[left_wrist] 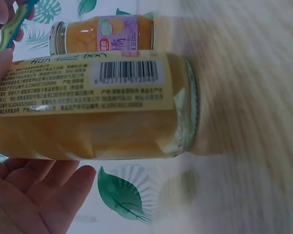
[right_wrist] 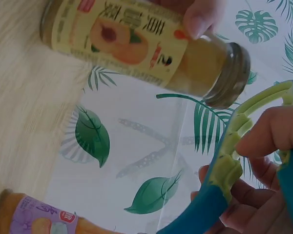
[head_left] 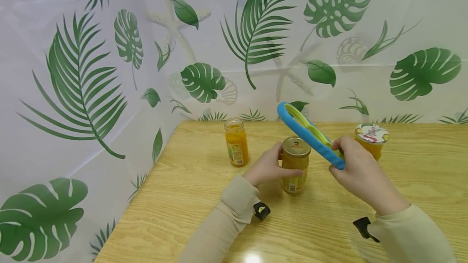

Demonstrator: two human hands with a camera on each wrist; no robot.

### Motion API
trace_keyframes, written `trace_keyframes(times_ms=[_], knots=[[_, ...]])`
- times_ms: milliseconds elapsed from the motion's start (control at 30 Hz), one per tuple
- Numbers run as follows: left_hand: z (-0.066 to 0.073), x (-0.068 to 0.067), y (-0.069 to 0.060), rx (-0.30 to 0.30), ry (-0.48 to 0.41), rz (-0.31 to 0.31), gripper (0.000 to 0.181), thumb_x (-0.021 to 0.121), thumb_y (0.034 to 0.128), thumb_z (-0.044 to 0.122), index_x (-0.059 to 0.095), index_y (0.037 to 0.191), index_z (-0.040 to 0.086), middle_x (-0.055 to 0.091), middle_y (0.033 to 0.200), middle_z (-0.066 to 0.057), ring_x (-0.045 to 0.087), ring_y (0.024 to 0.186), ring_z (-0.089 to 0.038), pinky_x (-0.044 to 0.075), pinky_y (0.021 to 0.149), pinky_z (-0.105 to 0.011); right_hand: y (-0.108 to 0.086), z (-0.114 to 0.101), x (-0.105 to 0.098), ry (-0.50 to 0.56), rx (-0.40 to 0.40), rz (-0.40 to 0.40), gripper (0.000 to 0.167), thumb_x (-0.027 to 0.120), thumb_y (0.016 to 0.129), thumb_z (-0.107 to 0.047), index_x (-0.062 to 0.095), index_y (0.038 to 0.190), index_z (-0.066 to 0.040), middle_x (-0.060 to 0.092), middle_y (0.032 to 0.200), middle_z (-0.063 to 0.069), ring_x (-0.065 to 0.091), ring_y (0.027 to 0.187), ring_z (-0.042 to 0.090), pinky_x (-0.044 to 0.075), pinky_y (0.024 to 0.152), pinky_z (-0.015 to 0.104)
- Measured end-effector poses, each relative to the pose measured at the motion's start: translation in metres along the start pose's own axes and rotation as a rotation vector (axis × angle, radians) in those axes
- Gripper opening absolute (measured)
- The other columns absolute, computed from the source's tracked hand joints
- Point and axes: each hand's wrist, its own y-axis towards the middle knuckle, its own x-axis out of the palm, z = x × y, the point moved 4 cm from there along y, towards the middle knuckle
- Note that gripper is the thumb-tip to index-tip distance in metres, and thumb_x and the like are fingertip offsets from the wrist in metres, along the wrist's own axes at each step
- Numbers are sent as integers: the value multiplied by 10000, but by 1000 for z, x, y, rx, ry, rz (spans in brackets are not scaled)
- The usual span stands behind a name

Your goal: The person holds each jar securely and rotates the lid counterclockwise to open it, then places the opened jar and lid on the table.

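Observation:
A tall peach jar [head_left: 294,165] with a gold lid stands upright on the table. My left hand [head_left: 268,168] holds it around the side, the thumb across its front and the other fingers partly hidden behind it. In the right wrist view, the jar's label [right_wrist: 132,39] shows peaches. My right hand [head_left: 360,173] grips a blue and green loop-shaped jar opener [head_left: 310,139] by one end. Its looped end rises up and left, above and beside the lid. Stepped notches line the opener's green inner side [right_wrist: 227,165].
An orange-filled jar [head_left: 237,147] without a lid stands at the back left. Behind my right hand is another orange jar [head_left: 372,137] with a patterned lid; the left wrist view shows its purple label [left_wrist: 118,34]. A leaf-print cloth [head_left: 263,68] hangs behind the wooden table [head_left: 183,198].

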Motion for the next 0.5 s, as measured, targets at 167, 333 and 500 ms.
trace_keyframes(times_ms=[167, 333, 500], knots=[[2, 1, -10, 29, -37, -66, 611, 721, 740, 271, 399, 1239, 127, 513, 1148, 37, 482, 1013, -88, 427, 802, -235, -1, 0, 4, -60, -87, -3, 344, 642, 691, 74, 438, 969, 67, 486, 868, 177, 472, 732, 270, 435, 610, 411], [9, 4, -14, 203, -68, -114, 544, 712, 751, 143, 442, 1222, 110, 528, 1153, 9, 486, 1004, -61, 418, 814, -209, -4, -6, 8, -163, -255, 31, 459, 682, 612, 117, 435, 991, 38, 484, 906, 177, 469, 786, 276, 446, 631, 413], [31, -2, -27, 383, -90, -126, 525, 702, 729, 3, 463, 1196, 11, 524, 1159, -85, 474, 1023, -53, 380, 878, -204, -5, -11, 9, -246, -353, 82, 517, 694, 557, 116, 444, 999, 19, 500, 911, 157, 477, 736, 257, 453, 582, 386]])
